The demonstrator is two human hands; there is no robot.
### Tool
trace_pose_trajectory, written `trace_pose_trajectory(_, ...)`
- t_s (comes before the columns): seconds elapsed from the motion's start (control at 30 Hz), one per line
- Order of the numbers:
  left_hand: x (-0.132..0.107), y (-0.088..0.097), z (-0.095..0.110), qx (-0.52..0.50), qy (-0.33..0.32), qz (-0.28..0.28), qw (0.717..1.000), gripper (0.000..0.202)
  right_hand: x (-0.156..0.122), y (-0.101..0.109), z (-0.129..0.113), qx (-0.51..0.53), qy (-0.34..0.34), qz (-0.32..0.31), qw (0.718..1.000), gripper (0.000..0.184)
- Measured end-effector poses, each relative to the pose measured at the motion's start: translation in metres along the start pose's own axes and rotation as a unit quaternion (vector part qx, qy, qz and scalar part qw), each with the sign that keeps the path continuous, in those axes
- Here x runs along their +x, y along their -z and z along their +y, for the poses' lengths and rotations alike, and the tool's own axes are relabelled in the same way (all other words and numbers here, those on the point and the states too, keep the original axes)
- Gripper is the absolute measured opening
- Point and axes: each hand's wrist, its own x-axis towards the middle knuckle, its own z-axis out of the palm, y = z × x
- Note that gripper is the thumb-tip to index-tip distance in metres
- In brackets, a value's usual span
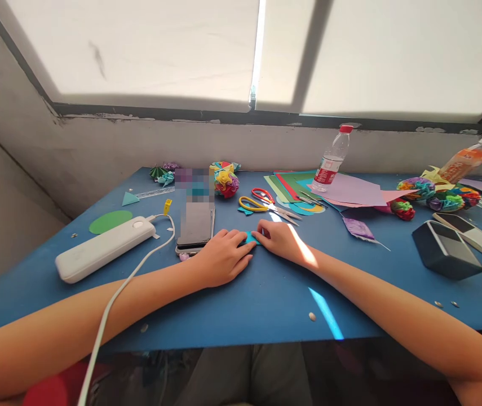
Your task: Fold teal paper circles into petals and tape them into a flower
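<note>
Both of my hands rest on the blue table [266, 293] near its middle. My left hand [222, 256] and my right hand [281, 239] meet over a small teal piece of paper [251, 237]. The fingers of both hands are pressed down on the paper, pinching its edges. Most of the paper is hidden under my fingers.
A phone [196, 225] lies left of my hands, cabled to a white power bank [103, 248]. Yellow scissors [257, 206] and red scissors [266, 197] lie behind them. Coloured paper sheets [350, 190], a water bottle [332, 158], paper flower balls [433, 196] and a dark box [446, 249] fill the right.
</note>
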Motion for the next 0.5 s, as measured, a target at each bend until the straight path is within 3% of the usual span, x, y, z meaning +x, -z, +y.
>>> trace_pose_trajectory(0.17,-0.0004,-0.0011,-0.0002,0.007,0.016,-0.012,1.0,0.037,-0.0012,0.0001,-0.0008,-0.003,-0.006,0.007,1.0,0.016)
trace_pose_trajectory(0.5,0.0022,-0.0027,0.0012,0.014,-0.023,-0.016,1.0,0.035,-0.0023,0.0013,-0.0025,-0.018,0.011,0.021,1.0,0.017)
